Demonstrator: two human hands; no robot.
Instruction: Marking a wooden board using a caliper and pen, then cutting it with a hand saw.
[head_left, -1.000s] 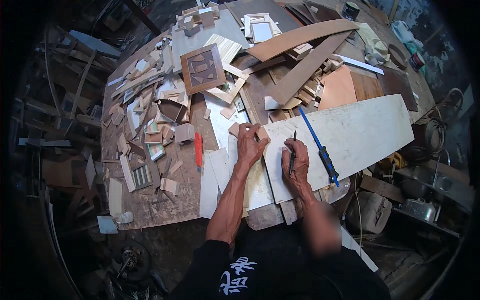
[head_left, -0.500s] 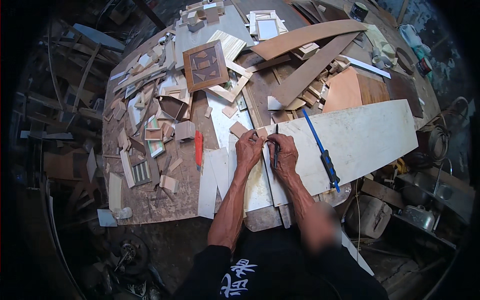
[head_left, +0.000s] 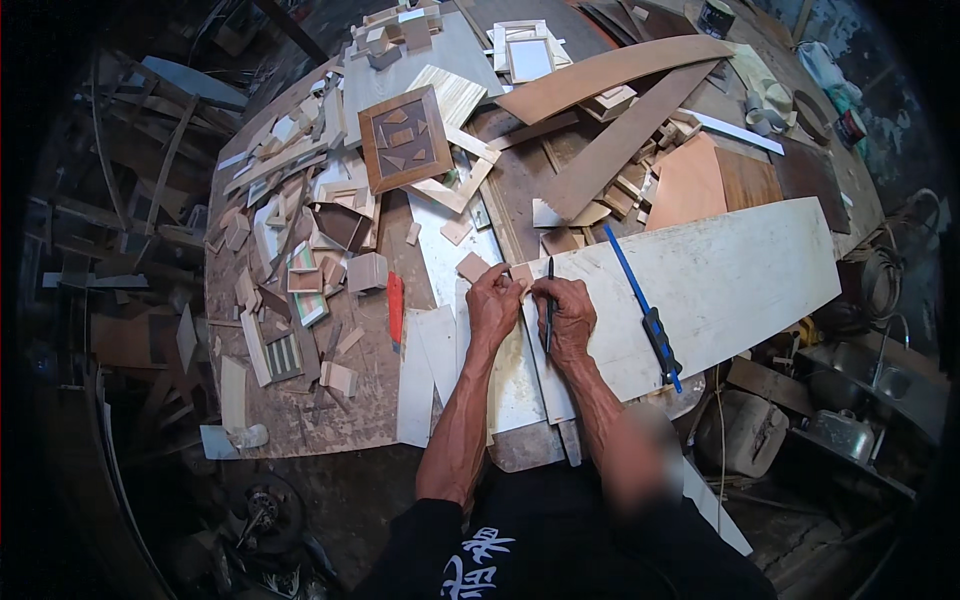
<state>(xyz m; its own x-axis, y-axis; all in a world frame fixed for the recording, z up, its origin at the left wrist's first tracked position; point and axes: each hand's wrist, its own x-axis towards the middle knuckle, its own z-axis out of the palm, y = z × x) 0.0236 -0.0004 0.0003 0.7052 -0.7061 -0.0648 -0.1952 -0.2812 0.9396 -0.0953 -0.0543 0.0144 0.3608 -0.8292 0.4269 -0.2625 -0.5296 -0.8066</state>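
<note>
My left hand [head_left: 495,308] pinches a small light-brown wood piece [head_left: 521,272] by its edge, over the seam between white boards. Close beside it, my right hand [head_left: 567,312] is closed around a slim black pen [head_left: 549,310], held nearly upright. The right fingertips meet the left ones at the wood piece, and the fingers partly hide it. Under the right hand lies a long white board [head_left: 720,275] with a curved far end. A flat reddish-tan wood block [head_left: 473,266] rests just beyond the left hand.
A blue bar with a black grip [head_left: 655,335] lies across the white board. A red tool [head_left: 396,308] sits left of my arm. Wood offcuts and small boxes [head_left: 367,272] crowd the table's left, near a framed panel [head_left: 406,138]. Long brown planks [head_left: 630,140] cross at the back.
My head view has shifted slightly. Both hands stay together at the small wood piece, and the pen's lower end shows a little farther down now.
</note>
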